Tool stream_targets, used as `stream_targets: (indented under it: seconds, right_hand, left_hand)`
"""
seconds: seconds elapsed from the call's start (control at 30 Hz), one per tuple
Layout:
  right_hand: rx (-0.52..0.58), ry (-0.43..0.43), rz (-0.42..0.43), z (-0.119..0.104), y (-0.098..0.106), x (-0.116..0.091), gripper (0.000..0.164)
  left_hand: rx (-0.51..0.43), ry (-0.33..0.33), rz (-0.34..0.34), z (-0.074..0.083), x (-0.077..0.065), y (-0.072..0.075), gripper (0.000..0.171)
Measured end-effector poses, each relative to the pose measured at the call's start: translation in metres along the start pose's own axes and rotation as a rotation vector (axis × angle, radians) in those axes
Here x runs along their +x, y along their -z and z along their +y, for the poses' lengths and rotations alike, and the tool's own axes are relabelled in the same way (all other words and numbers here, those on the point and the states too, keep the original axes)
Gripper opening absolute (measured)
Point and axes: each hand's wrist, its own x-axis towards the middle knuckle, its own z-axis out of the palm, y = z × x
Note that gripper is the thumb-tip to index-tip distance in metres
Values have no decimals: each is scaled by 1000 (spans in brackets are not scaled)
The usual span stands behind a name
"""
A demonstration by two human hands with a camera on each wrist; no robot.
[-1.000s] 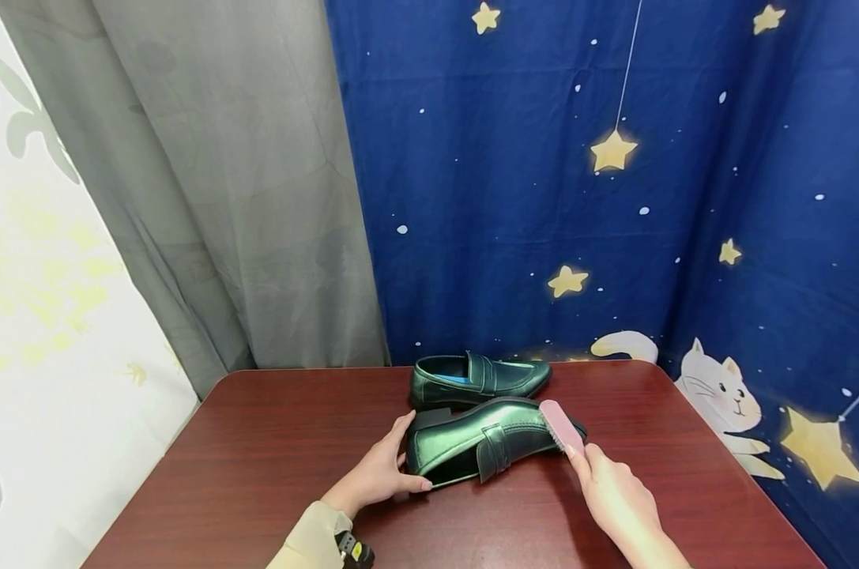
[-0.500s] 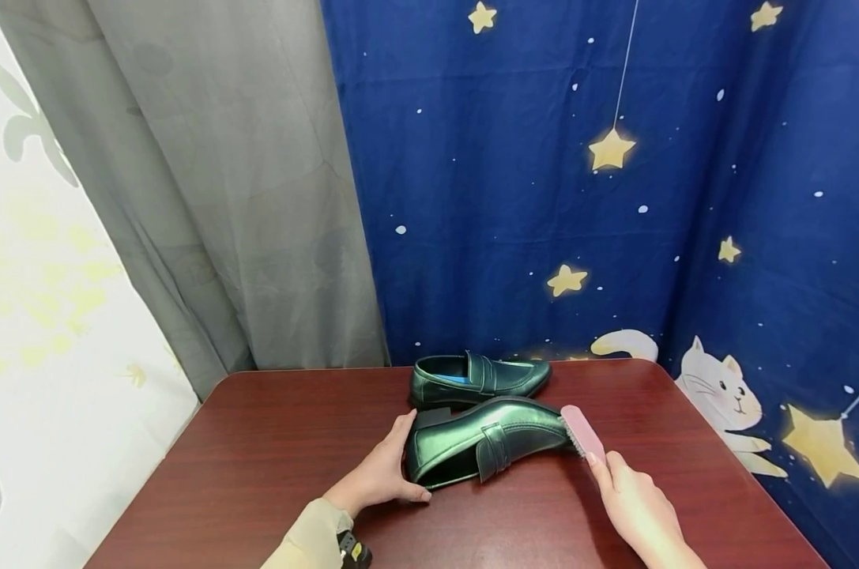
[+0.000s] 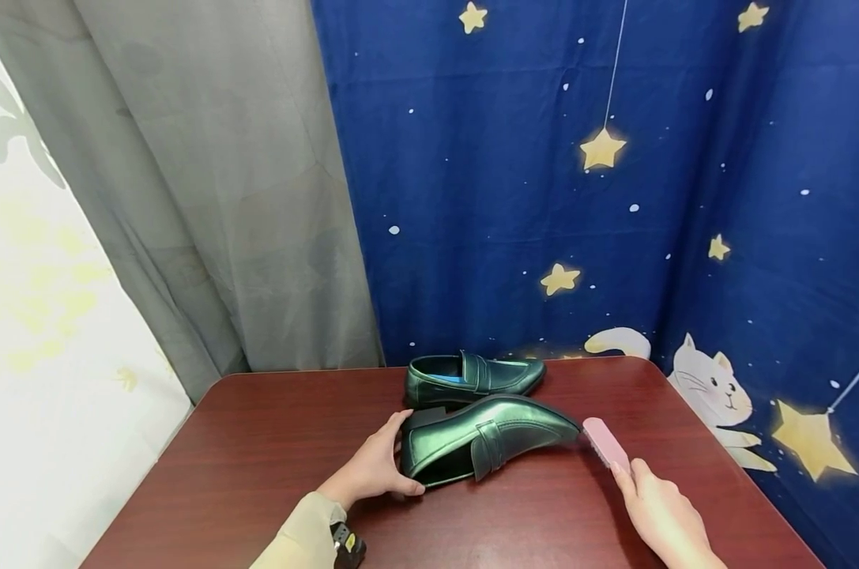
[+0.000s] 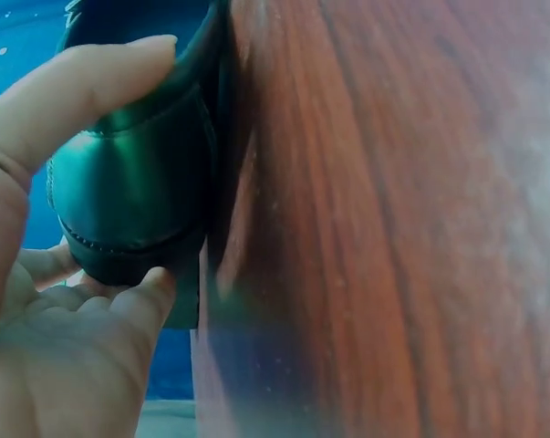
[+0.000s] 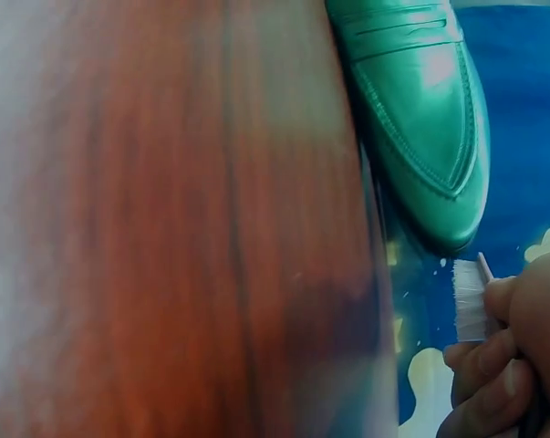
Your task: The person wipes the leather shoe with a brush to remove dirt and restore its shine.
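Observation:
A shiny green loafer [image 3: 529,427] lies tipped on its side on the table, its opening facing me and its toe to the right. My left hand [image 3: 374,468] holds it round the heel; in the left wrist view the thumb lies at the collar [image 4: 156,96] and the fingers reach under the heel. My right hand [image 3: 665,506] grips a pink shoe brush [image 3: 604,442] by its handle, just off the toe. White bristles [image 5: 471,299] show below the toe in the right wrist view.
A matching green loafer [image 3: 503,378] stands upright behind, near the far edge of the reddish-brown wooden table [image 3: 280,427]. A grey curtain [image 3: 258,197] and a blue star-patterned curtain [image 3: 472,197] hang beyond the table.
The brush in my right hand has slid right along the loafer's toe and come off its tip. My left hand stays at the heel.

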Motion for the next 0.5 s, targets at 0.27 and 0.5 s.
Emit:
stream_targets:
  seconds: [0.27, 0.5]
  right_hand:
    - [-6, -8, -41, 10, -6, 8, 75]
    - [-21, 7, -10, 11, -10, 11, 59]
  left_hand:
    - [-177, 65, -44, 3, -2, 9, 113]
    - [-162, 117, -2, 10, 3, 12, 91]
